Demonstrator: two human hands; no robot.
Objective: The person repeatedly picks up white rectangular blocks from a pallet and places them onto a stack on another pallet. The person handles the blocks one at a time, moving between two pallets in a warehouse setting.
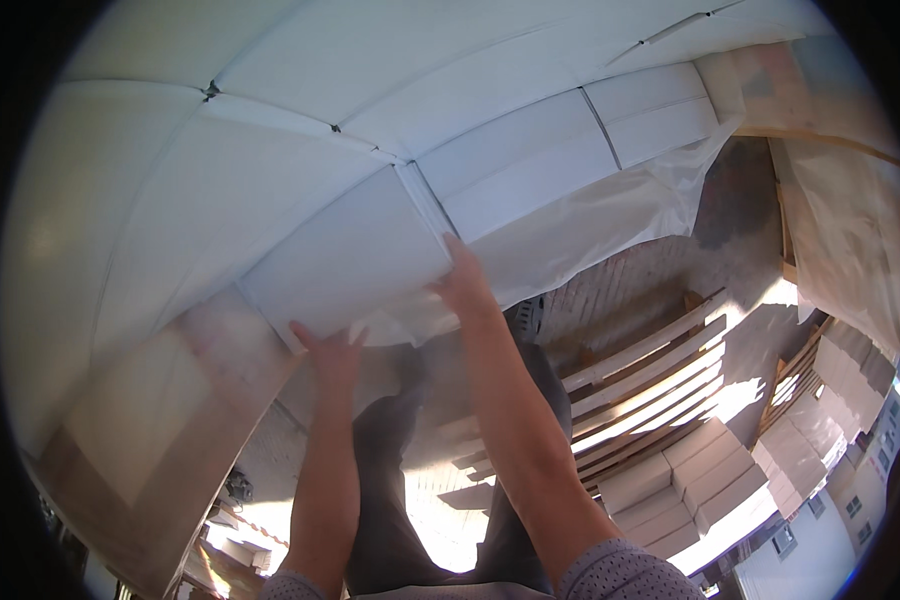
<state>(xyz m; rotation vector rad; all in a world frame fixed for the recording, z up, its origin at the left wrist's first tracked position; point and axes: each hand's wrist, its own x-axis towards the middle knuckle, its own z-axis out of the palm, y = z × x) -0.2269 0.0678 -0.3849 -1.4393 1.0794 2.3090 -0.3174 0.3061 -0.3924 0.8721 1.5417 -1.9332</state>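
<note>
A white box (345,250) sits in a row of similar boxes, its near edge facing me. My left hand (332,352) is at its near left corner, with thumb and fingers spread along the lower edge. My right hand (462,283) grips the same box at its near right corner, its fingers reaching up beside a narrow gap. Some fingertips of both hands are hidden by the box. To the right, another white box (520,165) stands in the row, with a translucent plastic sheet (590,225) hanging below it.
Plastic-wrapped goods on wood stand at the left (160,440) and right (850,220). Slatted wooden pallets (650,370) lie on the floor at the right, close to my legs. Beyond them are stacked pale boxes (685,485). Bright sunlight patches cross the floor.
</note>
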